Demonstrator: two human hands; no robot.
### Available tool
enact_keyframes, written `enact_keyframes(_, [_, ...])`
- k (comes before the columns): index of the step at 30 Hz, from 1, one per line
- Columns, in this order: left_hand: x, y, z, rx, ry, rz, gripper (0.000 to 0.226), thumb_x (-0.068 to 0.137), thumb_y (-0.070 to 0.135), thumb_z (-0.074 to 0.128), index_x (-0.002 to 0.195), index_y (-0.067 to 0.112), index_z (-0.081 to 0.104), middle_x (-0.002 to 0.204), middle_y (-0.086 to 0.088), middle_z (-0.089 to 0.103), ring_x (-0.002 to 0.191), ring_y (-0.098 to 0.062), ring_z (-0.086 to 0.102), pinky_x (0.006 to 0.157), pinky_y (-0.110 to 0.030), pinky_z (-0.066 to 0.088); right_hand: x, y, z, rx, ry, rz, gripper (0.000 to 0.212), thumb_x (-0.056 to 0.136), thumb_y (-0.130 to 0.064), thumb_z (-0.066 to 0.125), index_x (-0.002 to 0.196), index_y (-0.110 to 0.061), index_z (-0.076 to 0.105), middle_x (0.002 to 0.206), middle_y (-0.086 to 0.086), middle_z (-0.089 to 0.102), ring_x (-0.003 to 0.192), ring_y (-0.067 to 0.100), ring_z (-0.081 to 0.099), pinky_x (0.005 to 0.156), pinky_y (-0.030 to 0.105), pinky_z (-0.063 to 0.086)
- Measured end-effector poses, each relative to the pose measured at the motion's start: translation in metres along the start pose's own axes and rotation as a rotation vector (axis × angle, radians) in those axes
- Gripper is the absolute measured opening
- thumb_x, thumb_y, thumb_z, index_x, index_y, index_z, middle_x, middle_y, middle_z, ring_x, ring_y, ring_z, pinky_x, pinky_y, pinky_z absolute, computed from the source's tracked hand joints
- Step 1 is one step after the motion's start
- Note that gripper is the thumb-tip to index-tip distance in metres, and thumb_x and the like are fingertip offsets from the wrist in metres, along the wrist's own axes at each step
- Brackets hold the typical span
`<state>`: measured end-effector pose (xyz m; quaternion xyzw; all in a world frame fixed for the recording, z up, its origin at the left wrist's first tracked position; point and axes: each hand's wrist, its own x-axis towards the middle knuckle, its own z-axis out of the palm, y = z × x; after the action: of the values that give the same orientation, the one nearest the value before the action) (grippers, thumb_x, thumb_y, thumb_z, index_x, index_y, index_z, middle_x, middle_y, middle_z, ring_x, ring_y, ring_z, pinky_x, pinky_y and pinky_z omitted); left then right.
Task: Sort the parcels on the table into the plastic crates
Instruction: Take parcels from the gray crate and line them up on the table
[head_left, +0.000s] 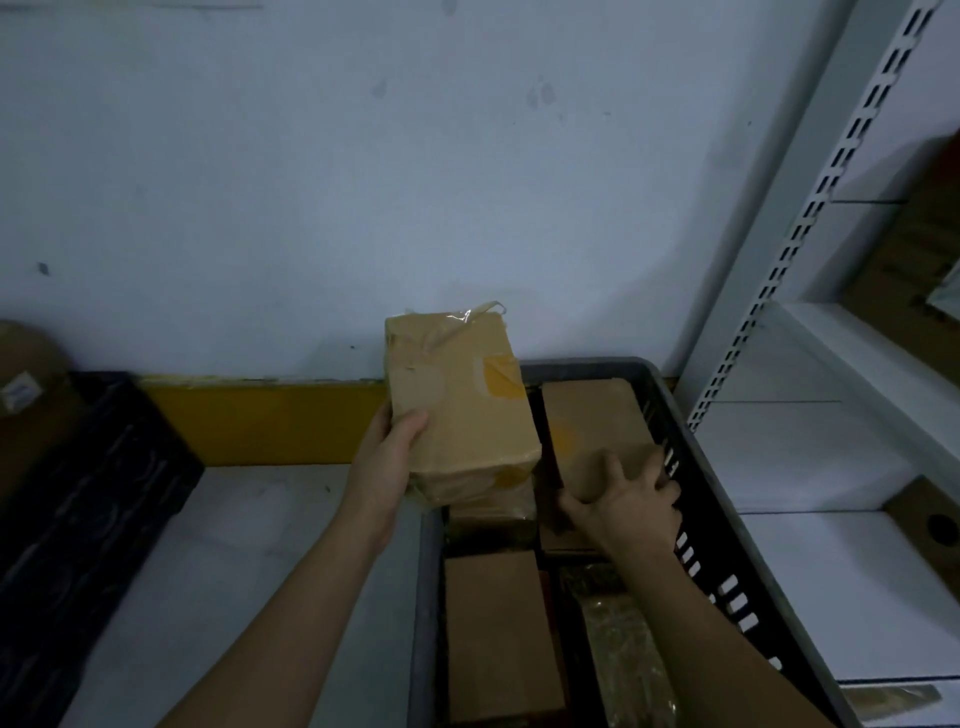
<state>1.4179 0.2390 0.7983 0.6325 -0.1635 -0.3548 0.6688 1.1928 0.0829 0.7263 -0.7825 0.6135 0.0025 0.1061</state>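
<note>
Dim light, head view down onto white table top (218, 561). Left hand (387, 457) grips tall brown cardboard parcel w/ clear tape and yellow patches (457, 400), thumb curled over front face, fingers behind; parcel held upright, raised above left edge of grey slotted plastic crate (691, 415), lower end over crate interior — prob. poised for drop-in once a slot is made. Right hand (628, 499) inside crate, fingers spread and bent over near end of flat brown cardboard parcel at crate's far right (592, 415), thumb hooked on near edge; looks like shifting or steadying it toward crate wall to free room, judgement only. Crate already well filled: plain brown box near front left (493, 629), plastic-wrapped dark packet beside it on right (618, 654), more parcels beneath the held one. Second crate, black plastic (88, 467), at table's left, contents not visible. Yellow strip (260, 421) along wall base behind table. White slotted shelving upright (810, 218) at right w/ cartons on shelves. Task seems well along for this crate; tight fit likely the snag.
</note>
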Motion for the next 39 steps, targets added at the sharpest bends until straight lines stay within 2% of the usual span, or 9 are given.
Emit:
enact_keyframes(3, [-0.003, 0.006, -0.008, -0.021, 0.03, 0.033, 0.042, 0.104, 0.038, 0.065, 0.146, 0.037, 0.061, 0.129, 0.01, 0.075, 0.119, -0.017, 0.07, 0.099, -0.044, 0.058, -0.002, -0.003, -0.017, 0.055, 0.103, -0.05, 0.105, 0.071, -0.095, 0.043, 0.157, -0.035, 0.038, 0.173, 0.018, 0.002, 0.144, 0.054, 0.028, 0.107, 0.058, 0.049])
enact_keyframes(8, [-0.007, 0.022, -0.031, -0.034, 0.125, 0.081, 0.035, 0.11, 0.029, 0.056, 0.145, 0.03, 0.063, 0.128, 0.006, 0.075, 0.117, -0.017, 0.069, 0.095, -0.039, 0.056, -0.027, -0.013, -0.06, 0.253, 0.321, -0.139, 0.095, 0.072, -0.089, 0.047, 0.154, -0.04, 0.044, 0.172, 0.013, 0.013, 0.146, 0.053, 0.028, 0.104, 0.064, 0.051])
enact_keyframes(10, [-0.008, 0.024, -0.047, -0.014, 0.171, 0.1, 0.034, 0.111, 0.031, 0.054, 0.144, 0.032, 0.064, 0.127, 0.007, 0.075, 0.117, -0.017, 0.069, 0.09, -0.037, 0.055, -0.037, -0.031, -0.078, 0.304, 0.353, -0.204, 0.095, 0.073, -0.089, 0.048, 0.155, -0.041, 0.043, 0.173, 0.01, 0.012, 0.148, 0.051, 0.026, 0.108, 0.065, 0.049])
enact_keyframes(14, [-0.015, 0.028, -0.094, 0.012, 0.273, 0.129, 0.032, 0.112, 0.032, 0.051, 0.14, 0.034, 0.066, 0.126, 0.01, 0.073, 0.116, -0.015, 0.068, 0.095, -0.038, 0.055, -0.061, -0.081, -0.096, 0.363, 0.364, -0.314, 0.099, 0.075, -0.09, 0.048, 0.16, -0.041, 0.039, 0.176, 0.007, 0.006, 0.153, 0.049, 0.021, 0.115, 0.061, 0.041])
enact_keyframes(22, [-0.006, 0.026, -0.213, -0.027, 0.408, 0.096, 0.026, 0.112, 0.03, 0.05, 0.109, 0.037, 0.075, 0.118, 0.009, 0.077, 0.114, -0.017, 0.07, 0.1, -0.04, 0.055, -0.112, -0.205, -0.074, 0.339, 0.193, -0.454, 0.103, 0.084, -0.091, 0.052, 0.167, -0.042, 0.018, 0.178, 0.011, -0.014, 0.161, 0.048, 0.005, 0.123, 0.061, 0.033])
enact_keyframes(26, [0.009, 0.009, -0.276, -0.008, 0.405, 0.068, 0.027, 0.11, 0.036, 0.053, 0.109, 0.037, 0.079, 0.115, 0.007, 0.08, 0.112, -0.02, 0.074, 0.106, -0.047, 0.056, -0.136, -0.266, -0.03, 0.304, 0.118, -0.429, 0.105, 0.08, -0.093, 0.049, 0.166, -0.04, 0.021, 0.177, 0.016, -0.009, 0.16, 0.049, 0.006, 0.119, 0.06, 0.038])
enact_keyframes(30, [0.031, -0.019, -0.331, 0.081, 0.346, -0.007, 0.024, 0.109, 0.05, 0.049, 0.122, 0.048, 0.069, 0.125, 0.008, 0.074, 0.116, -0.02, 0.07, 0.106, -0.051, 0.055, -0.157, -0.313, 0.033, 0.25, 0.06, -0.342, 0.103, 0.079, -0.093, 0.053, 0.164, -0.041, 0.027, 0.174, 0.015, -0.007, 0.157, 0.049, 0.01, 0.112, 0.056, 0.047])
enact_keyframes(34, [0.049, -0.052, -0.358, 0.185, 0.278, -0.083, 0.041, 0.109, 0.057, 0.044, 0.145, 0.044, 0.058, 0.136, 0.003, 0.068, 0.119, -0.022, 0.067, 0.107, -0.052, 0.055, -0.166, -0.334, 0.081, 0.258, -0.05, -0.239, 0.106, 0.075, -0.094, 0.056, 0.163, -0.041, 0.03, 0.172, 0.013, -0.005, 0.156, 0.048, 0.01, 0.113, 0.059, 0.048])
enact_keyframes(39, [0.078, -0.077, -0.377, 0.229, 0.23, -0.156, 0.038, 0.113, 0.044, 0.043, 0.149, 0.038, 0.055, 0.135, 0.002, 0.066, 0.123, -0.024, 0.064, 0.109, -0.05, 0.053, -0.162, -0.354, 0.126, 0.243, -0.11, -0.174, 0.105, 0.076, -0.092, 0.059, 0.162, -0.039, 0.031, 0.169, 0.018, -0.001, 0.152, 0.05, 0.018, 0.112, 0.056, 0.048])
